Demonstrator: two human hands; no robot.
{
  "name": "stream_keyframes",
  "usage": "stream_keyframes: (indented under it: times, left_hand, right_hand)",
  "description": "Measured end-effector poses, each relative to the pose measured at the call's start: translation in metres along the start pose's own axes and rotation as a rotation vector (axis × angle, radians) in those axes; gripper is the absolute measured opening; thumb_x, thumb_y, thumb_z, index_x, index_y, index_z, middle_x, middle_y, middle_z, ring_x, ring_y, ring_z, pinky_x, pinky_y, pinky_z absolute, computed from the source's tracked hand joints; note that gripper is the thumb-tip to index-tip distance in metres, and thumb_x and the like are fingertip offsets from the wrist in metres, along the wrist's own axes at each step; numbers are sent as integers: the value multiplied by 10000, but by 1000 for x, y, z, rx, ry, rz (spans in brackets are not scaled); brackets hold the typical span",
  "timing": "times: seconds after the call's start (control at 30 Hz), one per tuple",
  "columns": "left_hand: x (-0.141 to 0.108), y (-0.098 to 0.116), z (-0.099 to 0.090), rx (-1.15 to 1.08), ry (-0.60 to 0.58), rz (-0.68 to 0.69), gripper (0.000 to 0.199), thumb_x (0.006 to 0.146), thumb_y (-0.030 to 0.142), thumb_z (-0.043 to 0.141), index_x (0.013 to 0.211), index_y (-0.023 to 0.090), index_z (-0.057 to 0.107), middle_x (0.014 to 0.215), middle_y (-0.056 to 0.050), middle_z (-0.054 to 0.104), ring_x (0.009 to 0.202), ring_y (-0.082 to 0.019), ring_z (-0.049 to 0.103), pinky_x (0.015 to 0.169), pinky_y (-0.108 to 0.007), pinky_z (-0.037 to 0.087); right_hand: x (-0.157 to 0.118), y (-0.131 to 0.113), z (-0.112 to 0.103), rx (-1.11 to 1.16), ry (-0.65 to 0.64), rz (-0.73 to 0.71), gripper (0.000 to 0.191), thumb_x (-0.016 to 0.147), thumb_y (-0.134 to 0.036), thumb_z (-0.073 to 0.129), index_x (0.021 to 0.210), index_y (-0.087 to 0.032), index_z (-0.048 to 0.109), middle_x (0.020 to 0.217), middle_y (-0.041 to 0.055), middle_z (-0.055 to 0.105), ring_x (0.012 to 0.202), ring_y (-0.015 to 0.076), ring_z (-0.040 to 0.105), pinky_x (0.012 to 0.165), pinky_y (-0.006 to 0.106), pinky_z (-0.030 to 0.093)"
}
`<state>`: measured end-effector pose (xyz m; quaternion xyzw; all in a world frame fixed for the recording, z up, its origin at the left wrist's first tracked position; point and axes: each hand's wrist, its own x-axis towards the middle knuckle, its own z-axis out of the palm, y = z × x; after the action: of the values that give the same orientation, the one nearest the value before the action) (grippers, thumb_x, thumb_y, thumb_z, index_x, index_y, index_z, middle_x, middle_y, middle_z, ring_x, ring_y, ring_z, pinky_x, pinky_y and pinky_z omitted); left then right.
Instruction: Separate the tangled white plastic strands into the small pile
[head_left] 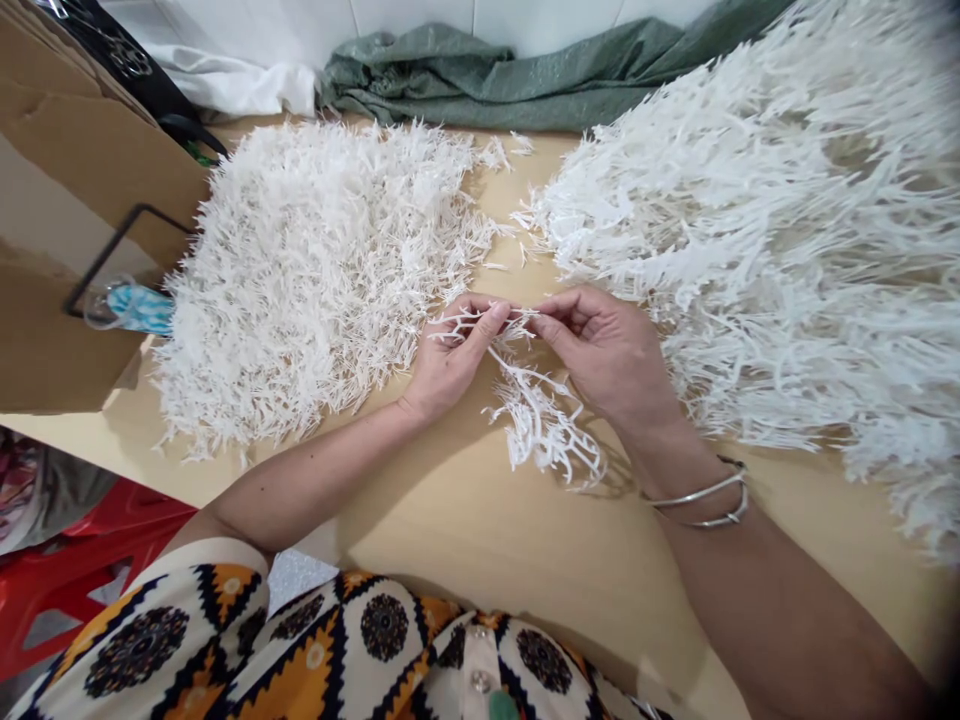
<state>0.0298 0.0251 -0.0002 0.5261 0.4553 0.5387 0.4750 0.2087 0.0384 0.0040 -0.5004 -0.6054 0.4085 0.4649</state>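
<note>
White branching strands were held between two hands: they were clamped between thumb and fingers of the left hand, and an end of them was pinched in the right hand, its fingertips just beside the left thumb. Directly below the grip, one spread white cluster was seen over the table; whether it was joined to the strands could not be told. Two white piles flanked the grip, one left pile and one larger right pile, their pieces too tangled to be counted. Beyond the grip, a few loose scraps were scattered between the piles, and one green cloth was bunched behind them. Far to the grip's left, one cardboard box was placed.
</note>
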Motion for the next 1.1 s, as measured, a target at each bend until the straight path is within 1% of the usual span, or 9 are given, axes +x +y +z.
stream_keyframes:
  times: [0.2,0.3,0.4,0.53,0.63,0.7,0.8,0.97,1.1]
  left_hand:
    - [-2,2,-5,45,-71,22,352,982,552,709,901,209,697,855,-5,746,797,-110,680,811,-281,561]
    - [-6,7,-5,41,-173,23,349,1010,540,676,924,203,706,900,-29,785,840,-128,724,826,-301,579]
    - [-8,9,-1,15,-183,14,353,1005,537,686,924,195,715,938,-47,805,891,-141,754,876,-319,602]
    - [-4,5,2,-16,18,-5,376,968,581,716,937,206,713,997,-43,805,921,-140,752,886,-316,615]
    - [-2,2,1,6,82,-6,362,969,576,717,971,215,732,1038,-47,796,942,-145,742,898,-325,616]
    - [-1,2,0,7,81,-5,357,978,575,706,970,219,733,1032,-44,793,913,-140,730,888,-325,613]
    - [-1,2,-1,-5,48,5,380,998,597,664,983,223,733,1027,-40,798,925,-138,732,925,-324,608]
    - [0,0,0,-28,-5,16,419,1023,616,608,995,226,759,1019,-40,801,966,-136,743,944,-308,603]
    - [1,-7,3,-74,-29,35,341,938,553,765,1017,221,773,1018,-32,795,944,-132,736,900,-300,605]
  right_hand:
    - [2,0,-5,-433,32,-290,102,934,-189,608,907,-256,680,946,64,767,933,254,685,925,450,543]
    - [8,10,-11,-508,91,-236,113,919,-172,582,879,-251,653,906,71,744,878,261,664,895,456,526]
    - [13,15,-17,-490,147,-192,129,913,-170,591,928,-252,690,921,58,753,842,247,671,876,443,536]
    - [8,7,-13,-380,162,-282,149,1000,-257,568,993,-259,717,1049,77,764,1012,261,703,973,458,543]
    - [-1,-4,-7,-258,111,-239,177,1034,-417,593,1014,-268,688,966,50,737,913,227,689,891,418,558]
    - [-7,-11,-2,-208,12,-189,224,978,-488,692,1032,-272,673,902,21,714,830,203,669,806,379,553]
    - [-14,-16,7,-194,-82,-99,234,912,-453,780,1000,-264,675,861,2,713,763,179,648,729,337,539]
    - [-15,-15,17,-149,2,-55,117,963,-332,671,875,-256,654,778,-14,677,696,159,599,681,312,522]
    - [-14,-11,14,-112,3,-88,69,966,-301,677,910,-262,665,804,-16,676,723,164,624,697,318,541]
